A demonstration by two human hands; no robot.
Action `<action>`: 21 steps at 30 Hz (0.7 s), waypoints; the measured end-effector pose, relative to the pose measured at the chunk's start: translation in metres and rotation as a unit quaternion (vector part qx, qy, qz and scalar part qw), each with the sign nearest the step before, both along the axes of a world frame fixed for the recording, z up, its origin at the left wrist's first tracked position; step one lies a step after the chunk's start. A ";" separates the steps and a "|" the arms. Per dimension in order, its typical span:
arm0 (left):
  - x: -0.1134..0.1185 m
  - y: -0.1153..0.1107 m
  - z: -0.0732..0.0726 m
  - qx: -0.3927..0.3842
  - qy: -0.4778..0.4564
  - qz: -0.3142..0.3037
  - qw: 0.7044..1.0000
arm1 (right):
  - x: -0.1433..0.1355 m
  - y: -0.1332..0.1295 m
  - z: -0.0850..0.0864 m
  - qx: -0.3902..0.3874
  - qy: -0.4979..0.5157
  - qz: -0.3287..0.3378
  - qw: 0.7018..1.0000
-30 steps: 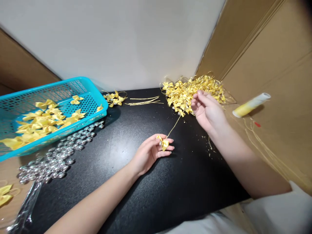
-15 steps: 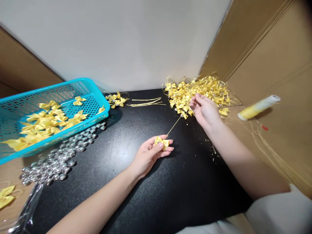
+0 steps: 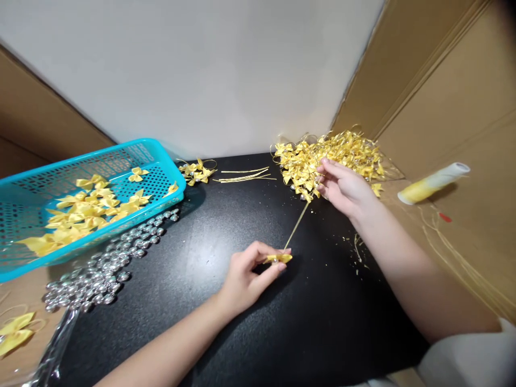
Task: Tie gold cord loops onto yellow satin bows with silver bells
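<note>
Near the middle of the black tabletop, my left hand pinches a small yellow bow with a silver bead at its centre. A thin gold cord runs from the bow up and to the right. My right hand has its fingers curled in front of a pile of yellow bows; the cord leads up toward it, but its end cannot be made out among the bows, and whatever the fingertips hold is too small to tell.
At the left, a blue basket holds yellow bows, with silver beads in front. Cut gold cords and a few finished bows lie at the back. A yellow-and-white tube lies on cardboard at the right.
My left hand has turned over and moved slightly down and right, so the bow now shows edge-on. My right hand has shifted slightly right. The whole view has shifted a little.
</note>
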State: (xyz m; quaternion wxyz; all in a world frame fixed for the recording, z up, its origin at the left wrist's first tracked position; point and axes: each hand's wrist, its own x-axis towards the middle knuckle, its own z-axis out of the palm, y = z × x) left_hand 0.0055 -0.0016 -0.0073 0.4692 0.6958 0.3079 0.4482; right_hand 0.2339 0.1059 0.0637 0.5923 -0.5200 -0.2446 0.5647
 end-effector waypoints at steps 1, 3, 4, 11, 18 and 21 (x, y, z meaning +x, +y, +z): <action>-0.002 0.001 0.000 0.119 0.043 0.001 0.992 | 0.001 0.000 0.000 0.008 -0.001 0.004 1.000; -0.004 0.001 0.004 0.329 0.142 0.001 0.934 | 0.002 0.000 0.000 0.019 0.003 0.011 1.000; -0.004 0.001 0.007 0.388 0.198 -0.002 0.900 | 0.001 0.000 -0.001 0.018 0.004 0.012 1.000; 0.005 -0.024 0.023 0.433 0.434 -0.041 0.789 | -0.035 0.011 -0.020 0.057 -0.184 0.062 0.979; 0.010 -0.038 0.029 0.273 0.591 -0.092 0.754 | -0.092 0.035 -0.048 0.098 -0.355 0.160 0.916; 0.013 -0.038 0.030 0.231 0.614 -0.095 0.748 | -0.097 0.038 -0.056 0.109 -0.433 0.174 0.877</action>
